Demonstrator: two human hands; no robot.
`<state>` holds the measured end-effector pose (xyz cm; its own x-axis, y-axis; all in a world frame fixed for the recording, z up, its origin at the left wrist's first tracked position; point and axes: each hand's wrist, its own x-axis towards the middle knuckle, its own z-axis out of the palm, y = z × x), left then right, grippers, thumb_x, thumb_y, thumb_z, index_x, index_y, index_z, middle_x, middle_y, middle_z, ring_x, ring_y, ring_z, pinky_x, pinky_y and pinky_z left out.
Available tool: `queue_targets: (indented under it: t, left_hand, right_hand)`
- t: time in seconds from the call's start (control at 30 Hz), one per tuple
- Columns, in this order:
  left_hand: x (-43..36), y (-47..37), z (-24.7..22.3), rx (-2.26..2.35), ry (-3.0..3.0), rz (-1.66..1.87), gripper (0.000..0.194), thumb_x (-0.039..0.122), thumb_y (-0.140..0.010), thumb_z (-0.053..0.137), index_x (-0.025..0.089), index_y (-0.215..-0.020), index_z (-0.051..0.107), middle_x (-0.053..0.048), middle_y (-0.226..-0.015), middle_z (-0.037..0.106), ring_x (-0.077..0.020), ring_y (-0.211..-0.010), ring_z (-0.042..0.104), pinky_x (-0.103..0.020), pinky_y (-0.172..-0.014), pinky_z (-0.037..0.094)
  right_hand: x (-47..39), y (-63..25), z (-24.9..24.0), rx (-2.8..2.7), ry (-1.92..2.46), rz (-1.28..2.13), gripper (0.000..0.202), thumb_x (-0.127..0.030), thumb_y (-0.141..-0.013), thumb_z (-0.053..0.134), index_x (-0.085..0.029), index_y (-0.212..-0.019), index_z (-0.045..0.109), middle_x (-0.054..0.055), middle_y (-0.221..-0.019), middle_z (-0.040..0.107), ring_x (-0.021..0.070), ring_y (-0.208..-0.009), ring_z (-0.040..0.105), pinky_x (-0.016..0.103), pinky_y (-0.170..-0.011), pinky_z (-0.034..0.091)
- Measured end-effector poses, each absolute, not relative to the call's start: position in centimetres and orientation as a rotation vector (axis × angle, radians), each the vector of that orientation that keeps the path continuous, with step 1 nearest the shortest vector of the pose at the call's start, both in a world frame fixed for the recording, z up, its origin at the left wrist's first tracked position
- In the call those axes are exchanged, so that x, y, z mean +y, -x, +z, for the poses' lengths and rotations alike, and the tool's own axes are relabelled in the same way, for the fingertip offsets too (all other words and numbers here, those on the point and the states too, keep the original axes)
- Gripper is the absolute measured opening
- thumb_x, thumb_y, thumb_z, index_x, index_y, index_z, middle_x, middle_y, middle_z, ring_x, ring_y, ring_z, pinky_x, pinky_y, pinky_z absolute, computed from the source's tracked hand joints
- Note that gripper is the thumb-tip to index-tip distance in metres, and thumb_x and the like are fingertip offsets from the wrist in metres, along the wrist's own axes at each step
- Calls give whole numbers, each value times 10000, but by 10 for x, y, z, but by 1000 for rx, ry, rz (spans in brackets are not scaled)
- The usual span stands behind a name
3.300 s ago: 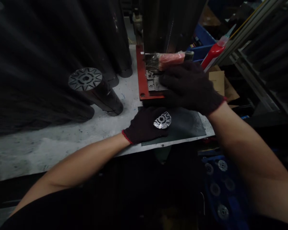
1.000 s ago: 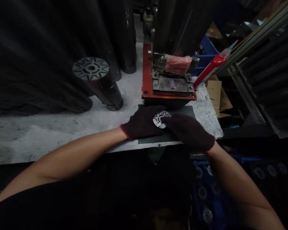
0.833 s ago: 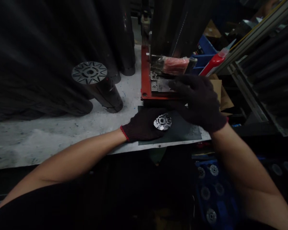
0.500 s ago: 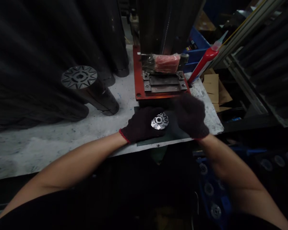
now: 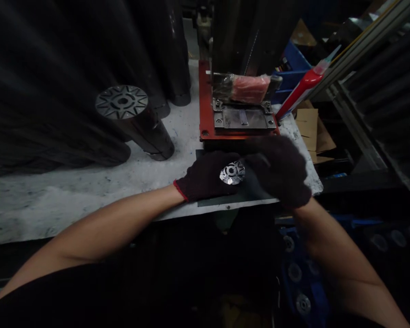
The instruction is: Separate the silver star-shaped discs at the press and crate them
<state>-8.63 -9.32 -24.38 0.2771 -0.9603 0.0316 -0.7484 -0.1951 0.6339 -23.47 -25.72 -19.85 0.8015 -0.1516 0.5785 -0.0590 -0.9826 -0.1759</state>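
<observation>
Stacks of dark slotted discs stand at the far left of the pale, scuffed workbench (image 5: 89,191); the nearest column (image 5: 136,123) leans and shows its star-patterned top face. Next along, the left hand (image 5: 205,177), in a dark knit glove with a red cuff, rests on a dark mat (image 5: 259,191) at the bench edge, its fingers curled around a shiny slotted metal disc (image 5: 232,172) that lies face up on the fingertips, just in front of the red press base (image 5: 205,109). On that base sits a bolted steel fixture plate (image 5: 242,119), with a red block wrapped in clear film (image 5: 249,87) behind it. The right hand (image 5: 280,171), gloved the same way, hovers just beside the disc with its fingers bent toward the rim; motion blur hides whether they touch it or pinch anything. Farther right, a red squeeze bottle (image 5: 302,89) leans against blue bins, and a blue tray (image 5: 304,282) below the bench holds more discs.

The disc looks like thin stamped sheet: light and stiff, but probably easy to bend across its slots, with edges likely sharp. Its polished face should slide on knit gloves, so the outer rim, gripped at opposite points, seems the safest hold.
</observation>
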Motion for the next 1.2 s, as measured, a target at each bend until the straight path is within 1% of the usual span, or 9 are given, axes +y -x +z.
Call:
queue_targets:
  t: [0.07, 0.13, 0.23, 0.33, 0.5, 0.67, 0.8, 1.03, 1.2]
  left_hand:
    - [-90, 84, -247, -1537, -1966, -511, 855, 515, -836, 902, 277, -1598, 595, -99, -1604, 638, -381, -1428, 629, -510, -1202, 510]
    - [-88, 83, -250, -1520, -1997, -514, 899, 554, -841, 890, 265, -1628, 564, -104, -1630, 617, -397, -1470, 600, -526, -1235, 488]
    - [-87, 83, -253, -1538, -2035, -462, 920, 612, -843, 883, 243, -1624, 568, -112, -1620, 624, -404, -1488, 582, -542, -1251, 474]
    - [-89, 83, -257, -1582, -2005, -406, 904, 606, -835, 892, 267, -1612, 577, -95, -1601, 637, -370, -1456, 614, -501, -1221, 505]
    - [-92, 84, -259, -1612, -1991, -397, 764, 548, -850, 884, 285, -1527, 650, -87, -1494, 708, -363, -1357, 678, -492, -1169, 526]
    - [-91, 84, -259, -1623, -2010, -366, 792, 561, -866, 868, 269, -1560, 622, -90, -1496, 704, -358, -1341, 676, -496, -1149, 529]
    - [-92, 85, -255, -1621, -2003, -396, 770, 573, -875, 868, 290, -1549, 626, -74, -1453, 721, -345, -1300, 694, -475, -1099, 550]
    - [-91, 85, -258, -1590, -2011, -358, 896, 628, -791, 940, 276, -1555, 630, -107, -1482, 693, -368, -1357, 658, -503, -1155, 523]
    - [-87, 85, -246, -1531, -1955, -467, 889, 544, -834, 925, 249, -1601, 587, -103, -1585, 645, -374, -1431, 621, -511, -1209, 502]
  right_hand:
    - [-278, 211, -177, 32, 3007, -953, 495, -537, -1095, 606, -212, -1455, 707, 102, -1438, 745, 335, -1308, 688, 556, -1128, 544]
    - [-298, 189, -164, -120, 3132, -759, 515, -577, -1085, 602, -232, -1452, 708, 99, -1488, 718, 349, -1348, 644, 591, -1167, 489]
    - [-304, 184, -167, -170, 3125, -741, 421, -535, -1095, 542, -239, -1225, 811, 97, -1270, 802, 310, -1204, 687, 538, -1075, 525]
    - [-277, 210, -194, 201, 2727, -969, 418, -430, -1124, 483, -230, -1005, 830, 73, -985, 815, 251, -966, 738, 443, -903, 591]
    - [-240, 244, -247, 540, 2302, -664, 436, -443, -1096, 558, -232, -814, 814, 22, -785, 796, 223, -751, 760, 366, -720, 599]
    - [-242, 243, -258, 473, 2388, -632, 362, -439, -1096, 573, -238, -984, 852, 62, -985, 852, 268, -934, 815, 429, -853, 649]
    - [-242, 252, -260, 344, 2562, -672, 382, -442, -1116, 513, -268, -971, 820, 57, -995, 818, 282, -1012, 791, 466, -947, 639]
    - [-251, 257, -227, 16, 2764, -595, 323, -363, -1116, 528, -281, -1255, 808, 102, -1112, 784, 282, -1023, 748, 452, -867, 632]
    - [-299, 199, -176, -26, 2937, -880, 471, -500, -1049, 680, -255, -1449, 721, 91, -1437, 735, 340, -1342, 658, 584, -1191, 466]
